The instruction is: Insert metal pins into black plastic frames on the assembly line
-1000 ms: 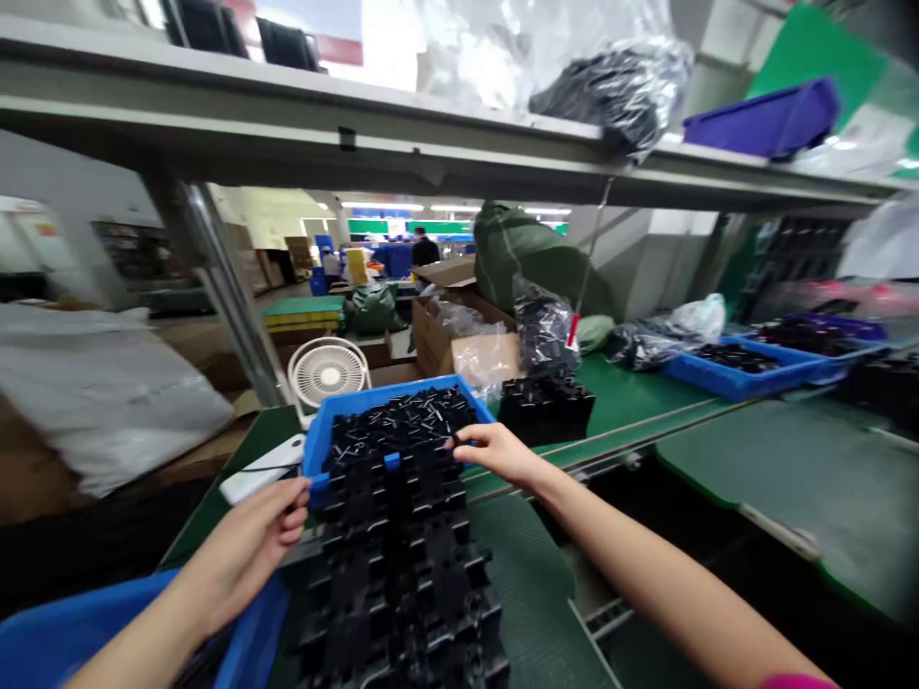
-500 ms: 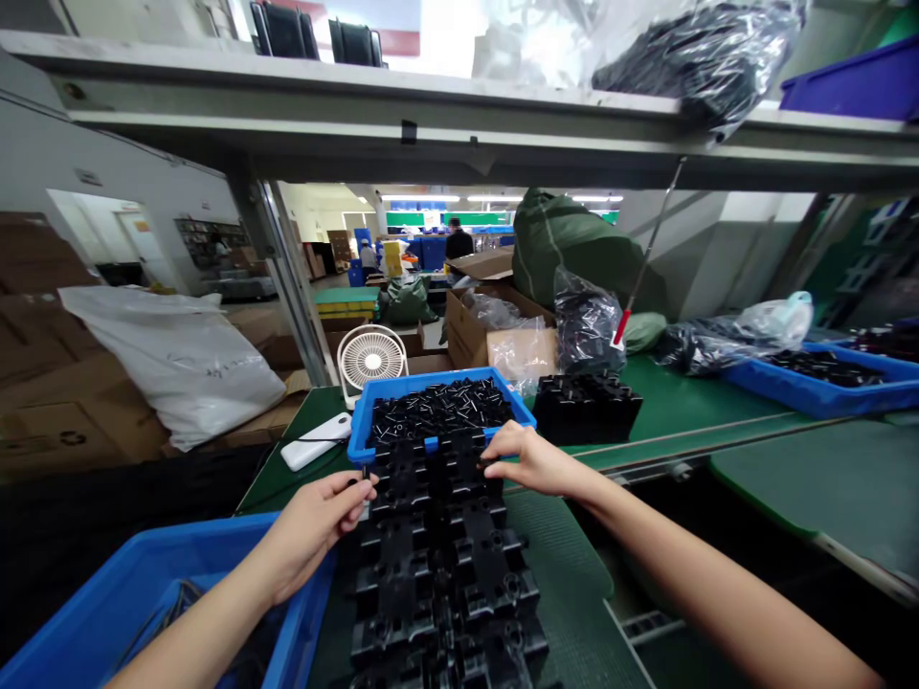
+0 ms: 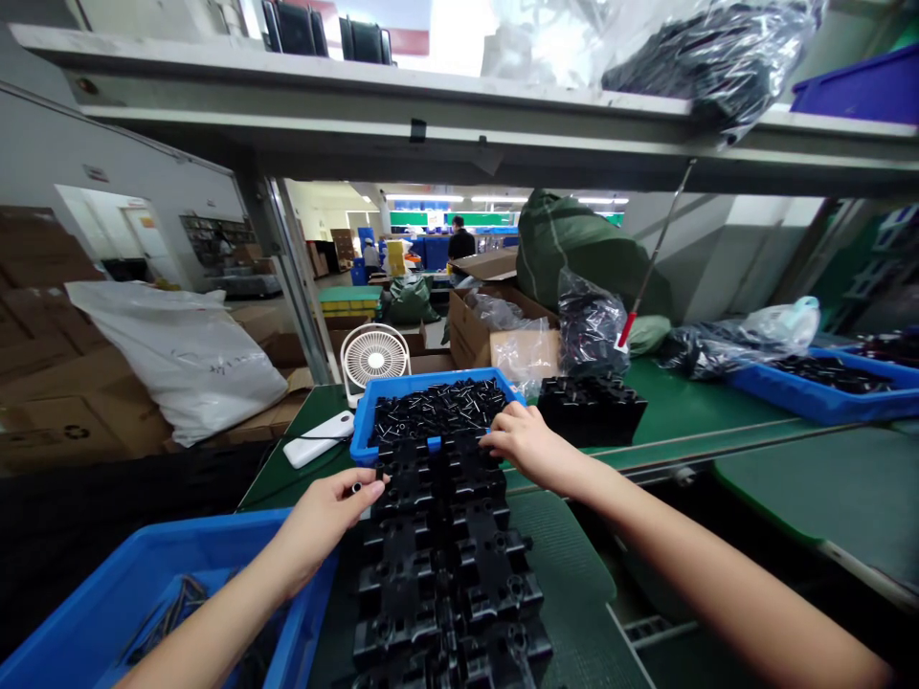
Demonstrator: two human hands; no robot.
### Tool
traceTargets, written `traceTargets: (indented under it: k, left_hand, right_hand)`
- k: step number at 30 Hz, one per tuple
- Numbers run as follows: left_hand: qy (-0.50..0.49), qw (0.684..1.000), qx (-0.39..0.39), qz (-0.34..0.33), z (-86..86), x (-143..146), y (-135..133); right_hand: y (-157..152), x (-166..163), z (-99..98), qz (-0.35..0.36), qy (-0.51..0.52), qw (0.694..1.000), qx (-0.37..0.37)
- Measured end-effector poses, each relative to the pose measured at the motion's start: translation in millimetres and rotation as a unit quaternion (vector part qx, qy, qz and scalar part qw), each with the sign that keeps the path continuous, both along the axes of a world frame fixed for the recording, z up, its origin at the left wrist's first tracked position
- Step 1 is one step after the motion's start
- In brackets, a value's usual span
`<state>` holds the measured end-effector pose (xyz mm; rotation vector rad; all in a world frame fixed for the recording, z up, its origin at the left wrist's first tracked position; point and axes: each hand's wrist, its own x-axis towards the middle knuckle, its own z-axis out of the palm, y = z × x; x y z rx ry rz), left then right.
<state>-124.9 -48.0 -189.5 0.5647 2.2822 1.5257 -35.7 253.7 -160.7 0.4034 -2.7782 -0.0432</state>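
Two rows of black moulded plastic blocks (image 3: 495, 550) run away from me along the green bench. At the far left end of these rows, my left hand (image 3: 326, 517) pinches a small black tube (image 3: 380, 474) between thumb and forefinger. The round end of another small tube (image 3: 356, 488) shows among its fingers. My right hand (image 3: 527, 445) is closed at the far right block, fingertips down against its top; whatever they hold is hidden. Just behind the blocks stands a blue tray (image 3: 363, 421) heaped with small black tubes (image 3: 437, 411).
A blue bin (image 3: 144, 545) with dark parts stands at lower left. Near the tray are a white fan (image 3: 374, 359), a white power bank-like box (image 3: 318, 439) and a stack of black blocks (image 3: 593, 411). A shelf (image 3: 431, 105) spans overhead, with a red-handled rod (image 3: 626, 328) hanging below.
My right hand's fingers have drawn together and tipped down onto the far right block. My left hand has shifted slightly right, bringing its tube to the far left block's edge. The view moved slightly.
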Motion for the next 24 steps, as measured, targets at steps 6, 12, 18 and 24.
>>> traceTargets:
  k: [6,12,18,24]
  left_hand:
    - [0.102,0.992,-0.067,-0.015,-3.5,-6.0,-1.6]
    - [0.153,0.985,-0.078,-0.013,-4.7,-9.8,0.5]
    - [0.158,0.985,-0.071,-0.017,-1.6,-5.0,2.2]
    - [0.158,0.985,-0.067,-0.019,-0.7,-3.3,1.9]
  right_hand:
    - [-18.2,-9.1,9.3,0.015,0.013,0.985,0.17]
    - [-21.3,-17.2,11.2,0.067,-0.015,0.978,0.198]
    - [8.9,-37.1,22.8,0.044,-0.104,0.991,-0.066]
    - [20.6,-57.9,7.8,0.026,-0.125,0.972,-0.195]
